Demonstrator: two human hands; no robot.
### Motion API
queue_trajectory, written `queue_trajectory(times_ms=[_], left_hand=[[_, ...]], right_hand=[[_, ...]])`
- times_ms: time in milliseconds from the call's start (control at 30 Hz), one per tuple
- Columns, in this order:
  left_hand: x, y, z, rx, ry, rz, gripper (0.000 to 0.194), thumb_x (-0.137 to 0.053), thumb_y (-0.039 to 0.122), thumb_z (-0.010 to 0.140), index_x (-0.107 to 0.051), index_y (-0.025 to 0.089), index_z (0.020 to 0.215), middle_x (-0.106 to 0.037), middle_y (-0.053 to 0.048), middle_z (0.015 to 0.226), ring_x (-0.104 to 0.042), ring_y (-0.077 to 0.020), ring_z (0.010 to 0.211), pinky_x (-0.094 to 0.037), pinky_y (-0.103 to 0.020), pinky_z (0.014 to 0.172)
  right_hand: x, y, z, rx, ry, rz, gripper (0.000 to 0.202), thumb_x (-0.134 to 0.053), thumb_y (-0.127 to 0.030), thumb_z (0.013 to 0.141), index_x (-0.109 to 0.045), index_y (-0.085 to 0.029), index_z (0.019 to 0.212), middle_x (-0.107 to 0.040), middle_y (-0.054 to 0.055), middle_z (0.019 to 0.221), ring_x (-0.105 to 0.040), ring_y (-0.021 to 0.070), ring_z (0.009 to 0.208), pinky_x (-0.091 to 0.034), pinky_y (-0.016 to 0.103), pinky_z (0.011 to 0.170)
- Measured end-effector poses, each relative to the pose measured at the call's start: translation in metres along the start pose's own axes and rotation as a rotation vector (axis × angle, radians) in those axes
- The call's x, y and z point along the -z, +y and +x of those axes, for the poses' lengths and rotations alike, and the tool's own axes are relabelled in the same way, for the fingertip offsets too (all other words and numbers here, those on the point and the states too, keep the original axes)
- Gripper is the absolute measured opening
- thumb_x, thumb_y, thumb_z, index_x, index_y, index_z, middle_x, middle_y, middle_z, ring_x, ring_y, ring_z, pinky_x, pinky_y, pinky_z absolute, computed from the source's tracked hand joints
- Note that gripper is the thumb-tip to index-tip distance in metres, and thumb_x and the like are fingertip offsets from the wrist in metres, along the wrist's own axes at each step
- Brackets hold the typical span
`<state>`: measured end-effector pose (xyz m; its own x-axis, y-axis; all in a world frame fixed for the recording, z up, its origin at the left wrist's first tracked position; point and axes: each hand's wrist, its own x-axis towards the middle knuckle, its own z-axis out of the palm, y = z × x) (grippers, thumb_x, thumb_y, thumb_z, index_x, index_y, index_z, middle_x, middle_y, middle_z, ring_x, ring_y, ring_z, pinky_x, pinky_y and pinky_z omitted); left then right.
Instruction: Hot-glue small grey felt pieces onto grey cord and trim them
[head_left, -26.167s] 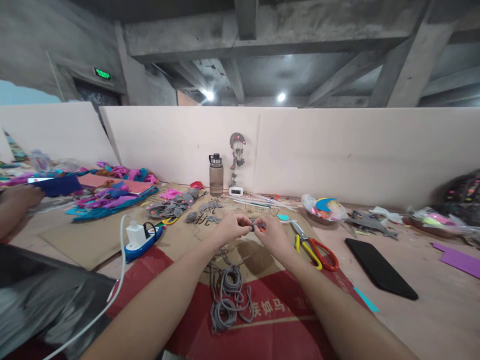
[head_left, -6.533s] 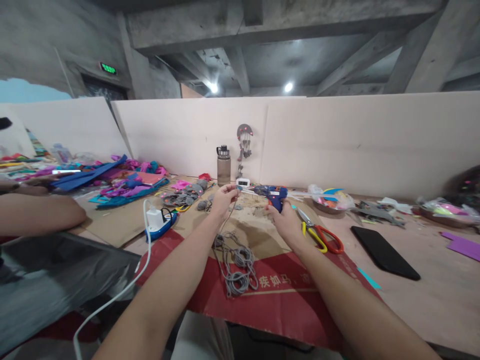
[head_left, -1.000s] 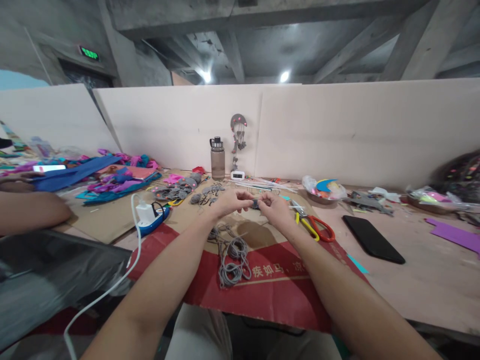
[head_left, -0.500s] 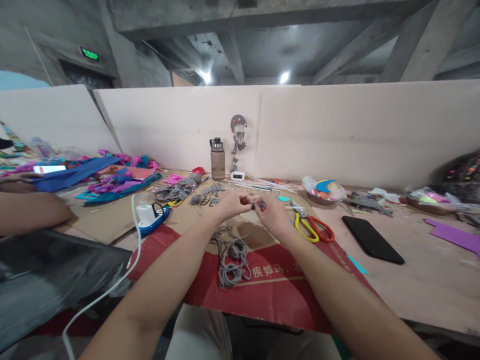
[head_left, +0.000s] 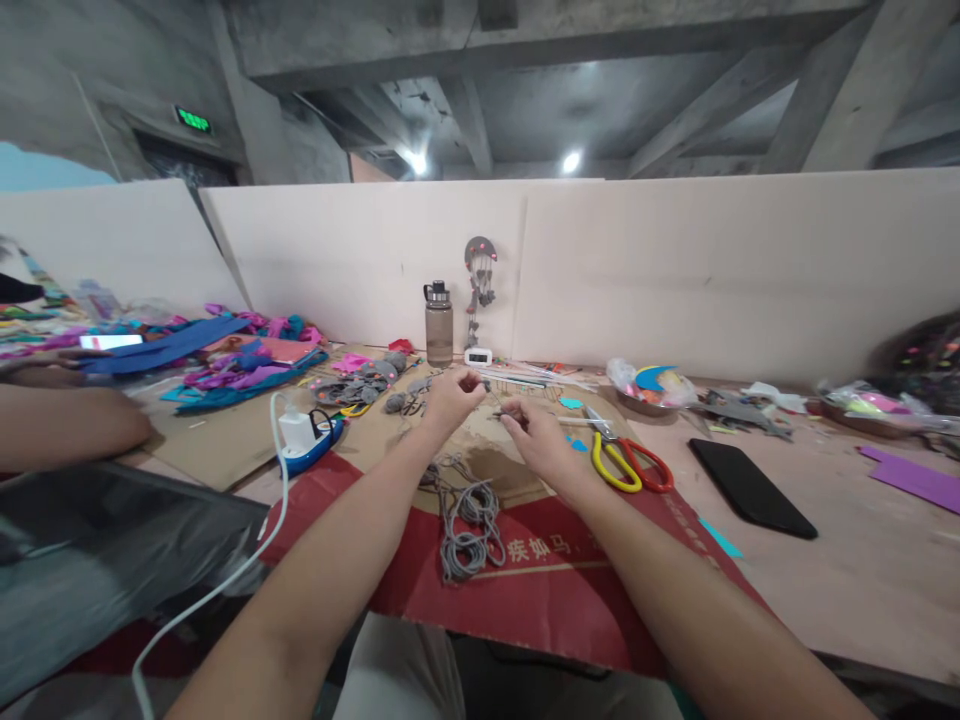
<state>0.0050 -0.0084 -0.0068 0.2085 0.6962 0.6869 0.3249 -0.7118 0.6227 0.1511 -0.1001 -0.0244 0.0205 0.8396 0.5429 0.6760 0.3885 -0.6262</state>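
Nearest me, both forearms angle inward over the red-and-brown cardboard (head_left: 562, 610), grey cord (head_left: 469, 525) coiled between them. My left hand (head_left: 454, 398) and right hand (head_left: 531, 435) pinch small dark pieces, slightly apart; beyond, a pale partition stands beneath concrete beams.

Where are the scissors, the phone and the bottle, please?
scissors (head_left: 616, 470): head view, on the yellow handle
phone (head_left: 752, 489): head view, middle of its black face
bottle (head_left: 439, 334): head view, on its translucent body
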Motion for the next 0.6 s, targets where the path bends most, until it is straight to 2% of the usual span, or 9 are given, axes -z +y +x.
queue_trajectory(times_ms=[167, 267, 367, 433, 500, 533, 600], left_hand=[[0.017, -0.013, 0.010, 0.103, 0.236, -0.051, 0.008, -0.057, 0.022, 0.066, -0.062, 0.016, 0.069, -0.059, 0.001, 0.062, -0.050, -0.0094, 0.056, -0.037, -0.020, 0.056], [0.028, -0.025, 0.017, 0.261, 0.379, -0.307, 0.010, -0.058, 0.025, 0.066, -0.060, 0.016, 0.071, -0.055, 0.003, 0.058, -0.045, -0.0068, 0.049, -0.032, -0.018, 0.048], [0.036, -0.034, 0.024, 0.404, 0.522, -0.638, 0.014, -0.062, 0.027, 0.063, -0.054, 0.016, 0.067, -0.051, 0.005, 0.056, -0.039, -0.0042, 0.043, -0.025, -0.017, 0.041], [0.039, -0.036, 0.027, 0.479, 0.558, -0.808, 0.018, -0.065, 0.027, 0.060, -0.051, 0.016, 0.065, -0.050, 0.005, 0.056, -0.039, -0.0031, 0.043, -0.023, -0.016, 0.039], [0.040, -0.035, 0.028, 0.519, 0.543, -0.901, 0.020, -0.067, 0.026, 0.058, -0.051, 0.016, 0.065, -0.048, 0.006, 0.055, -0.039, -0.0026, 0.043, -0.023, -0.015, 0.038], [0.039, -0.034, 0.027, 0.520, 0.521, -0.926, 0.020, -0.067, 0.026, 0.058, -0.052, 0.016, 0.066, -0.047, 0.006, 0.054, -0.039, -0.0026, 0.042, -0.024, -0.015, 0.038], [0.036, -0.031, 0.026, 0.493, 0.457, -0.942, 0.020, -0.068, 0.026, 0.058, -0.053, 0.016, 0.068, -0.044, 0.007, 0.053, -0.038, -0.0026, 0.042, -0.024, -0.015, 0.038]], right_hand=[[0.000, -0.015, -0.006, 0.090, -0.096, 0.030, 0.018, -0.047, -0.029, 0.085, -0.060, -0.017, 0.088, -0.054, -0.002, 0.067, -0.048, 0.0119, 0.062, -0.037, 0.025, 0.062], [0.003, -0.025, -0.011, 0.156, -0.163, 0.063, 0.020, -0.046, -0.030, 0.087, -0.061, -0.018, 0.089, -0.054, -0.002, 0.066, -0.048, 0.0114, 0.062, -0.037, 0.023, 0.061], [0.009, -0.035, -0.014, 0.238, -0.232, 0.123, 0.024, -0.045, -0.033, 0.089, -0.063, -0.018, 0.092, -0.061, 0.001, 0.076, -0.053, 0.0124, 0.069, -0.040, 0.024, 0.066], [0.015, -0.039, -0.014, 0.321, -0.297, 0.157, 0.030, -0.042, -0.035, 0.091, -0.066, -0.018, 0.086, -0.064, 0.003, 0.083, -0.057, 0.0134, 0.077, -0.042, 0.025, 0.074], [0.021, -0.036, -0.010, 0.341, -0.293, 0.156, 0.038, -0.036, -0.037, 0.093, -0.067, -0.019, 0.078, -0.065, 0.003, 0.083, -0.059, 0.0140, 0.082, -0.042, 0.026, 0.079], [0.024, -0.031, -0.007, 0.303, -0.246, 0.130, 0.041, -0.034, -0.037, 0.093, -0.066, -0.019, 0.076, -0.066, 0.003, 0.082, -0.059, 0.0142, 0.081, -0.043, 0.027, 0.079], [0.029, -0.015, 0.000, 0.135, -0.068, 0.004, 0.039, -0.036, -0.038, 0.092, -0.065, -0.018, 0.075, -0.065, 0.004, 0.078, -0.059, 0.0148, 0.077, -0.043, 0.027, 0.075]])
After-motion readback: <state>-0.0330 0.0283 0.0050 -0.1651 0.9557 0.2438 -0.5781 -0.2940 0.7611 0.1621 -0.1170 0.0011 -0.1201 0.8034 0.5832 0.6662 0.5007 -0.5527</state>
